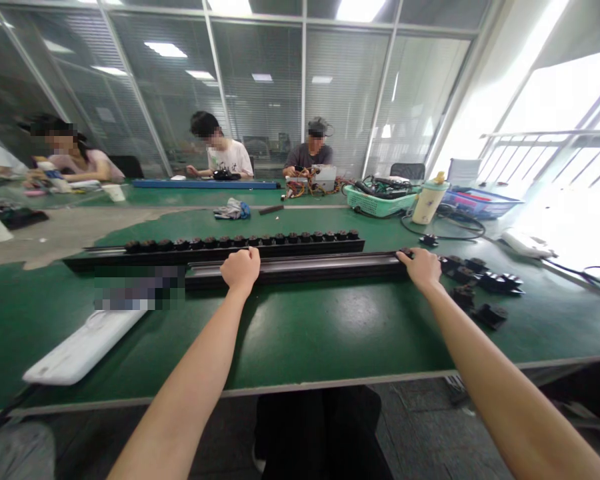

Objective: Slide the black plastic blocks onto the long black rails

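Observation:
A long black rail (325, 267) with a silvery channel along its top lies crosswise on the green table. My left hand (241, 270) is closed around it, left of its middle. At the rail's right end, my right hand (423, 265) has its fingers closed on a small black part (405, 253), mostly hidden by the fingers. Behind lies a second black rail (310, 248) with a row of several black blocks (224, 243) along its top. Loose black blocks (464, 295) of similar look are scattered to the right of my right hand.
A white power strip (87, 347) lies at the front left. Farther back are a crumpled grey cloth (233, 209), a green basket (380, 201) of cables, a cream bottle (429, 200) and a blue tray (485, 203). Several people sit across the table (320, 340).

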`<state>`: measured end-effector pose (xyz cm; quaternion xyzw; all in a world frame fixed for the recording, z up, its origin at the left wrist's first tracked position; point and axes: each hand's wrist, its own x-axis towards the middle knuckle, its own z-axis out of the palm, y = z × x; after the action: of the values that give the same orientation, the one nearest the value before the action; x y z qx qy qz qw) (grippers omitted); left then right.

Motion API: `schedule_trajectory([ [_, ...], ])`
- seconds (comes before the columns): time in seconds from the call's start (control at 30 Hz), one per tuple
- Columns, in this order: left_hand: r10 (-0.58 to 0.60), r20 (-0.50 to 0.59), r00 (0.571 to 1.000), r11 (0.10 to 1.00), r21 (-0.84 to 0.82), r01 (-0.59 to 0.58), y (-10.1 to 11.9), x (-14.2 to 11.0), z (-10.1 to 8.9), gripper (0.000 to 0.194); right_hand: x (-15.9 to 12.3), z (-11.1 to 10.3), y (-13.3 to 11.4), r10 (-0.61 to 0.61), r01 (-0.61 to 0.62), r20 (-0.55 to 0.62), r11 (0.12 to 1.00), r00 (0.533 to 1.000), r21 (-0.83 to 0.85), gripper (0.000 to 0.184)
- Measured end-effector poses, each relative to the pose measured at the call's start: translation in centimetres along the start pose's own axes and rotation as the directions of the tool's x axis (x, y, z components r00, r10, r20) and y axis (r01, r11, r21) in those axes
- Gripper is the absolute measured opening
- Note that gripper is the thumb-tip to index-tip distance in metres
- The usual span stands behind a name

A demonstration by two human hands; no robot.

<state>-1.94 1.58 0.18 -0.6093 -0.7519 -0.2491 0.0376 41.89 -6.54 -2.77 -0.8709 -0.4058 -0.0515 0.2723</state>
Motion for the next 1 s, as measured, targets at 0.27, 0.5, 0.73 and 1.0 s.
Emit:
schedule_trajectory([
  [0.27, 0.005, -0.013, 1.000, 1.000, 0.010, -0.005, -0.2, 0.2, 0.2, 0.060, 0.4, 1.5, 2.4, 0.027, -0.005, -0.105, 0.979, 0.994, 0.203, 0.062],
  [0.5, 0.007, -0.020, 1.000, 1.000, 0.016, -0.007, -0.1, 0.1, 0.2, 0.060, 1.1, 3.1, 3.1, 0.020, 0.036, -0.131, 0.913, 0.991, 0.407, 0.071],
  [0.73, 0.003, -0.012, 1.000, 1.000, 0.019, -0.003, 0.0, 0.1, 0.1, 0.059, 1.3, 3.1, 3.1, -0.016, 0.092, -0.174, 0.891, 0.985, 0.444, 0.072],
  [1.0, 0.001, -0.026, 1.000, 1.000, 0.024, 0.000, 0.0, 0.0, 0.2, 0.060, 0.9, 2.6, 2.8, -0.027, 0.106, -0.173, 0.879, 0.985, 0.464, 0.073],
])
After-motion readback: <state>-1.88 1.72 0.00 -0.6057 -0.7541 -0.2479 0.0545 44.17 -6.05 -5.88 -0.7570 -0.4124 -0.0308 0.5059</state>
